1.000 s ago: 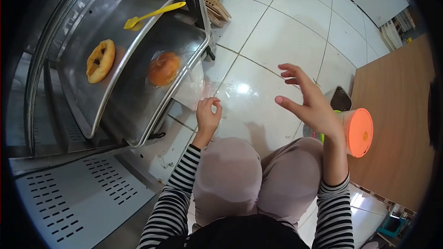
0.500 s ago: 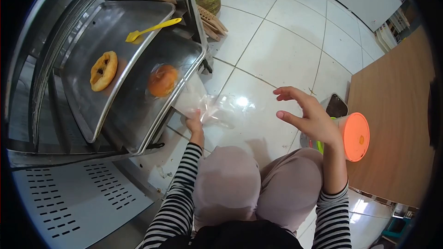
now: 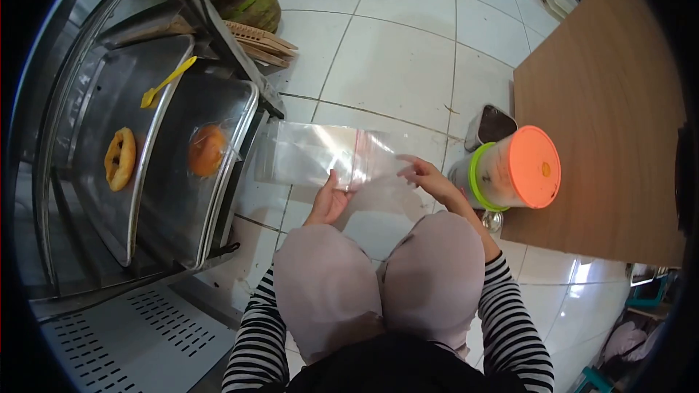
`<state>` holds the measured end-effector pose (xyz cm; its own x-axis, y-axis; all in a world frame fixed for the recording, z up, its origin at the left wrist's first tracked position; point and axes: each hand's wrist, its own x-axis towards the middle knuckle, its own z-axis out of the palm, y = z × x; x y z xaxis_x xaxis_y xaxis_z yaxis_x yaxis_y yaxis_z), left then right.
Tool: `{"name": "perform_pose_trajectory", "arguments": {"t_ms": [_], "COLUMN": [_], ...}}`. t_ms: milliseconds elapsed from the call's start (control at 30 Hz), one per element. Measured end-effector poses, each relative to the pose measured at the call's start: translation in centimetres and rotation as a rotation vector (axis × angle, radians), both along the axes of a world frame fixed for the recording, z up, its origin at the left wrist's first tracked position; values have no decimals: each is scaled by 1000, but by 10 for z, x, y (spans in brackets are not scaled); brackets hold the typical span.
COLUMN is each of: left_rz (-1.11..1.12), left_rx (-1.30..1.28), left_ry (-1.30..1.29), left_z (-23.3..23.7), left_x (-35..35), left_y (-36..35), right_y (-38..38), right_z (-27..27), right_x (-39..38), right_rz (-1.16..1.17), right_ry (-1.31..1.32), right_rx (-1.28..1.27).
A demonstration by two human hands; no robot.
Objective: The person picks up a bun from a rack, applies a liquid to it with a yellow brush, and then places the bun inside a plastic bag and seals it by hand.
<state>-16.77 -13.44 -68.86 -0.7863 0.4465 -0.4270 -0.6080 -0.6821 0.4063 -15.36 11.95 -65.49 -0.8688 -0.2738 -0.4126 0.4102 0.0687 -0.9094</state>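
Observation:
My left hand (image 3: 332,202) holds a clear plastic bag (image 3: 320,151) by its lower edge, thumb on top. The bag lies stretched out flat in front of my knees. At the bag's right end is my right hand (image 3: 428,178), its fingers bent against the thin plastic; how firmly they grip it is hard to see. To the left, a round orange-brown bread in clear wrap (image 3: 207,151) sits on the lower metal tray (image 3: 175,196). A ring-shaped bread (image 3: 120,159) and a yellow brush (image 3: 167,83) rest on the upper tray (image 3: 97,113).
At the right stand a tub with an orange lid (image 3: 535,167), a dark-filled container (image 3: 495,125) and a wooden panel (image 3: 604,116). A green gas cylinder (image 3: 255,7) and wooden pieces (image 3: 258,42) are behind the rack. A slotted metal panel (image 3: 138,342) lies at lower left.
The bag has moved away from the tray edge to in front of my knees and is spread out. My right hand has come down and left to its end. The view has shifted right.

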Motion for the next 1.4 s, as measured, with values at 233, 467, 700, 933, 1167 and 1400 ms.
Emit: {"name": "perform_pose_trajectory", "arguments": {"t_ms": [233, 467, 700, 933, 1167, 1400], "left_rz": [-49, 121, -59, -116, -147, -177], "left_rx": [-562, -1248, -1268, -1249, -1265, -1281], "left_ry": [58, -439, -766, -737, -716, -703], "left_z": [-39, -38, -12, 6, 15, 28], "left_x": [92, 346, 468, 468, 463, 471], "left_y": [-112, -186, -141, -128, -126, -126], "right_y": [0, -27, -52, -45, -39, -31], "right_z": [-53, -124, -109, -110, -93, -87], "right_x": [17, 29, 10, 7, -2, -2], "right_rz": [257, 368, 263, 67, -50, 39], "right_ry": [152, 1092, 413, 790, 540, 373], "right_rx": [537, 641, 545, 499, 384, 370]}}
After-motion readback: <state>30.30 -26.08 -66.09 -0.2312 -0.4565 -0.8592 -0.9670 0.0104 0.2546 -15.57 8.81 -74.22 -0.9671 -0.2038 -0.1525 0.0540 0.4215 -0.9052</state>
